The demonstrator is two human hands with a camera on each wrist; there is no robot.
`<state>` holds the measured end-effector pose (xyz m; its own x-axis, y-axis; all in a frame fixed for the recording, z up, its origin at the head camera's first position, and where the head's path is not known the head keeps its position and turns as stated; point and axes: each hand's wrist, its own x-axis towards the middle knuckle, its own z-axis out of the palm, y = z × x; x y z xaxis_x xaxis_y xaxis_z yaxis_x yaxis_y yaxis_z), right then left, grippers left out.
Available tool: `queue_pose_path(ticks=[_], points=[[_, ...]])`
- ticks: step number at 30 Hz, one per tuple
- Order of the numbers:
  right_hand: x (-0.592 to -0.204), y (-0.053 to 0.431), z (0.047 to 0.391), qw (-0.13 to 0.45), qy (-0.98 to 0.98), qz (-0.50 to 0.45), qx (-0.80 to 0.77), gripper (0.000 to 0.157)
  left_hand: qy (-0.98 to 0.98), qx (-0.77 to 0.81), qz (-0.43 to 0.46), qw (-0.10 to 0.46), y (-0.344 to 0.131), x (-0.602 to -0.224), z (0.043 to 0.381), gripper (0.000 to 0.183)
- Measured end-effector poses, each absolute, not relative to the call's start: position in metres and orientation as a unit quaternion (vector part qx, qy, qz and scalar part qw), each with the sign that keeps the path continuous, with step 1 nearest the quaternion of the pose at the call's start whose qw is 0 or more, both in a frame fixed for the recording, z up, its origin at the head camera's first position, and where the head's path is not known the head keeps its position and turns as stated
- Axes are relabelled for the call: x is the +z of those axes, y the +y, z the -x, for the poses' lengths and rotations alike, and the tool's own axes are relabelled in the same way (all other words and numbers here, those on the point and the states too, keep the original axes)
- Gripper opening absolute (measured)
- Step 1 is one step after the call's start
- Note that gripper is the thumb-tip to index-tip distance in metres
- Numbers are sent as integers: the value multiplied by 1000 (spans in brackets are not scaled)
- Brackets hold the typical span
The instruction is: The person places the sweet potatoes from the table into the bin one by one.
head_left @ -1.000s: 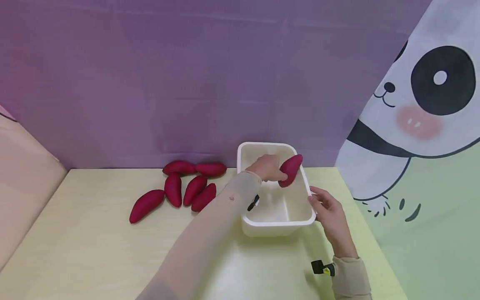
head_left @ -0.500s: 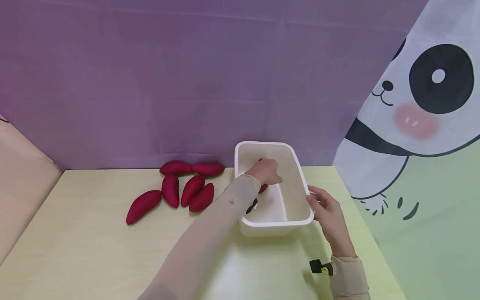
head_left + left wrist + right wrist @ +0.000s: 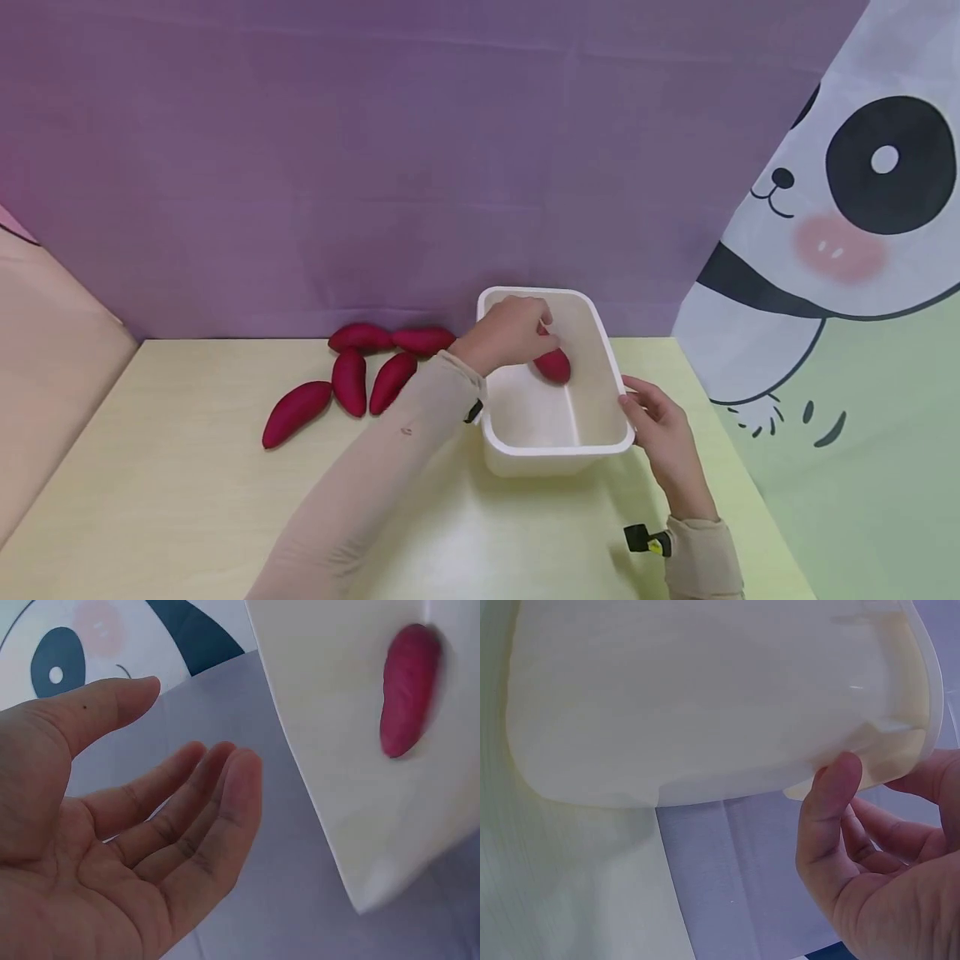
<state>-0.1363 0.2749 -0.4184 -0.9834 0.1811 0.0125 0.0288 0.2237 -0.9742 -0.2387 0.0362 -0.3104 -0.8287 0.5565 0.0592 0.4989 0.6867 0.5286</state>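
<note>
A red sweet potato (image 3: 553, 365) lies in the white plastic bin (image 3: 558, 451). My left hand (image 3: 512, 333) is above the bin in the head view, its fingers loosely bent with nothing between them. The left wrist view shows the palm of the left hand (image 3: 150, 817) apart from the sweet potato (image 3: 411, 690), which rests on the bin's inside. At the bin's right side, my right hand (image 3: 667, 437) holds the rim between thumb and fingers. In the right wrist view the right hand (image 3: 885, 862) is at the edge of the bin (image 3: 705, 697).
Several more sweet potatoes (image 3: 348, 382) lie on the pale wooden table (image 3: 187, 500), left of the bin. My left forearm passes over the table beside them and may hide one. A purple cloth (image 3: 375, 167) hangs behind the table, with a panda print (image 3: 840, 200) on the right.
My left hand carried the sweet potato into the bin, let it go, and has drawn back a little up and left. The right hand has stayed at the rim.
</note>
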Motion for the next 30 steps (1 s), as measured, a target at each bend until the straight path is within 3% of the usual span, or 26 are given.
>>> queue_pose_path(ticks=[13, 30], points=[[-417, 277, 136, 67, -780, 58, 620, 39, 923, 327, -197, -43, -82, -331, 198, 34], [-417, 276, 135, 63, -770, 60, 632, 40, 929, 332, -106, -122, -200, -397, 156, 43]])
